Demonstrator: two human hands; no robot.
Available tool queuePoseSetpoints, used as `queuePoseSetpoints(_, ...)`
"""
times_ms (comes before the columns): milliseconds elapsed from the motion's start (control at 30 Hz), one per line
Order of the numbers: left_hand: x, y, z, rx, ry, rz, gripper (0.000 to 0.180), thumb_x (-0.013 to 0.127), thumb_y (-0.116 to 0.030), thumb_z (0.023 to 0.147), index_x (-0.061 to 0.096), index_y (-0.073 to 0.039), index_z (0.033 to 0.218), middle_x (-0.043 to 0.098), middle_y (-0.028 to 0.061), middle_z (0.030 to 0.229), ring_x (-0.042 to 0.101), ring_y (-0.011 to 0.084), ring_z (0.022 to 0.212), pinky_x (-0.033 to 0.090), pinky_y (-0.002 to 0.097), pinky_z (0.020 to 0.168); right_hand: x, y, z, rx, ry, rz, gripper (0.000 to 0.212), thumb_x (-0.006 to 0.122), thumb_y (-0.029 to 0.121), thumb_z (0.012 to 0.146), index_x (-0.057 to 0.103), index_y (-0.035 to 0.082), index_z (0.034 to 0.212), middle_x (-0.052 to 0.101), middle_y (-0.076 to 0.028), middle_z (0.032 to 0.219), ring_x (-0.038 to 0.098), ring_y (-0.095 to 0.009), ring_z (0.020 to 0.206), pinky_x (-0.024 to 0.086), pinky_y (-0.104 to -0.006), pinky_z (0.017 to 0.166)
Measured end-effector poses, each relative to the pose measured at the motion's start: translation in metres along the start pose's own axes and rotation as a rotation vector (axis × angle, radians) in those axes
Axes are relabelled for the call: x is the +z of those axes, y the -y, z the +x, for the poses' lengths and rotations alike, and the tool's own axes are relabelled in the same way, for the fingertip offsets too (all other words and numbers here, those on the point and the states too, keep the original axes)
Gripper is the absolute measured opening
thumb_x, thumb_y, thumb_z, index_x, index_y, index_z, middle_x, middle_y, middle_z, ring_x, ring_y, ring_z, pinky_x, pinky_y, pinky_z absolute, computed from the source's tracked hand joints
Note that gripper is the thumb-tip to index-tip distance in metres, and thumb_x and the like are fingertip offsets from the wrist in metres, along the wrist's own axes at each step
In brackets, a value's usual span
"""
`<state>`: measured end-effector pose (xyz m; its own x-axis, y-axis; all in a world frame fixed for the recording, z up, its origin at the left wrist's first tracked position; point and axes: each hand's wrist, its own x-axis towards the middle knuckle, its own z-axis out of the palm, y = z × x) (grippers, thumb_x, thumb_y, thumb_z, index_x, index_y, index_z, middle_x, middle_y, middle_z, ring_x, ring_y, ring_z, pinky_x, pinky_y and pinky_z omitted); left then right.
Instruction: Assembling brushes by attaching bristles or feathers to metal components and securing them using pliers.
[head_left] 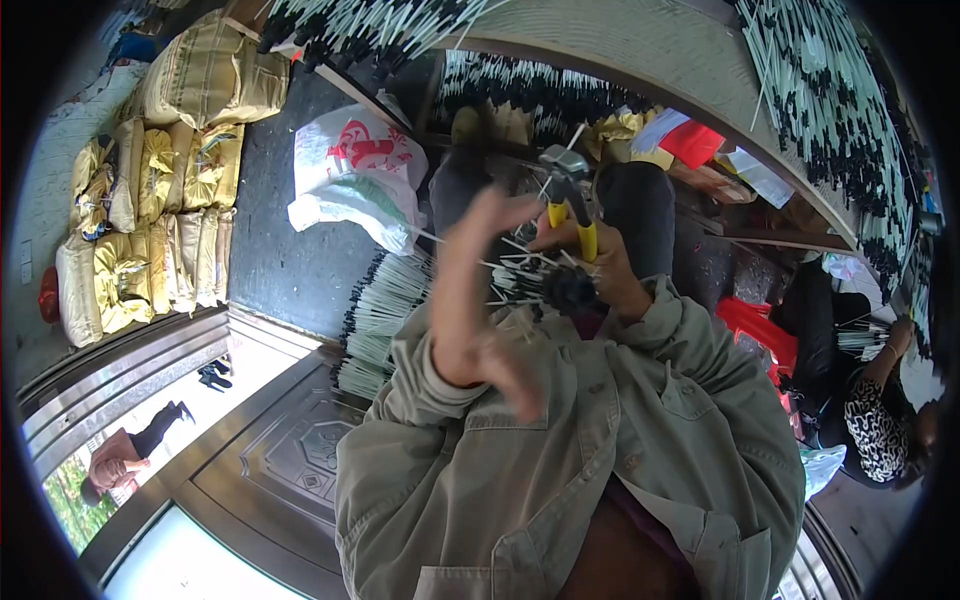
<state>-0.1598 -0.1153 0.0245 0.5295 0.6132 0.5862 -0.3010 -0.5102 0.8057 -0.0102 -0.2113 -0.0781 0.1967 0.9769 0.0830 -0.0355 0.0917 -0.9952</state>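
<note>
Pliers [574,195] are sitting in the right hand [618,272], in front of the jacket [570,440] and between the knees, metal head pointing away from the body. The right fingers are wrapping around the yellow handles, a hold that is probably steadying the tool close to the lap. The left hand [465,290] is hovering beside it, blurring, fingers spread, gripping nothing visible. Near the right hand, a bundle [572,291] is showing dark, rounded ends; whether fingers are pinching it, one cannot tell.

Slim, straight, pale rods [385,310] with black tips are lying stacked at the left, likely for easy reach. More are covering parts of the curved-looking, dull bench [620,70]. A thin, crumpled white bag [350,165] is resting on the floor; creased, tan and yellow sacks [160,265] are standing packed together beyond, apparently saving space.
</note>
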Motion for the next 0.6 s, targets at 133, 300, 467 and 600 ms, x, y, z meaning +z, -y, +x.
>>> queuePoseSetpoints(133, -0.075, 0.051, -0.033, 0.193, -0.674, -0.007, 0.101, 0.019, -0.078, 0.074, 0.027, 0.005, 0.132, 0.050, 0.0234, 0.116, 0.047, 0.0343, 0.110, 0.031, 0.0427, 0.099, -0.008, 0.007, -0.014, 0.054, 0.058, 0.141, 0.026, 0.063, 0.003, 0.073, 0.062, 0.002, 0.099, 0.053, -0.006, 0.102, 0.051, -0.013, 0.094, 0.038, -0.0270, 0.087)
queuePoseSetpoints(300, -0.072, 0.123, -0.095, -0.348, 0.052, -0.035, 0.101, 0.038, -0.072, 0.073, 0.016, 0.001, 0.138, 0.044, 0.0232, 0.126, 0.041, 0.0315, 0.120, 0.027, 0.0389, 0.102, 0.001, 0.011, -0.013, 0.056, 0.008, 0.098, 0.026, 0.063, 0.002, 0.073, 0.062, 0.001, 0.098, 0.051, -0.006, 0.100, 0.050, -0.012, 0.094, 0.038, -0.0259, 0.086)
queuePoseSetpoints(467, -0.010, 0.028, -0.050, -0.257, 0.229, -0.050, 0.135, 0.080, -0.058, 0.039, 0.013, 0.005, 0.137, 0.048, 0.0230, 0.121, 0.050, 0.0309, 0.110, 0.034, 0.0386, 0.096, 0.032, 0.015, -0.009, 0.036, -0.148, 0.072, 0.026, 0.063, 0.005, 0.077, 0.058, -0.001, 0.102, 0.049, -0.004, 0.097, 0.050, -0.013, 0.087, 0.040, -0.0267, 0.078)
queuePoseSetpoints(600, 0.008, 0.016, -0.044, -0.384, -0.033, -0.022, 0.087, 0.084, -0.018, 0.058, 0.037, 0.002, 0.129, 0.058, 0.0169, 0.100, 0.059, 0.0239, 0.091, 0.045, 0.0311, 0.080, 0.051, 0.018, 0.001, -0.127, -0.203, 0.075, 0.028, 0.061, 0.003, 0.078, 0.056, 0.000, 0.106, 0.051, -0.007, 0.097, 0.055, -0.016, 0.075, 0.043, -0.0235, 0.065)
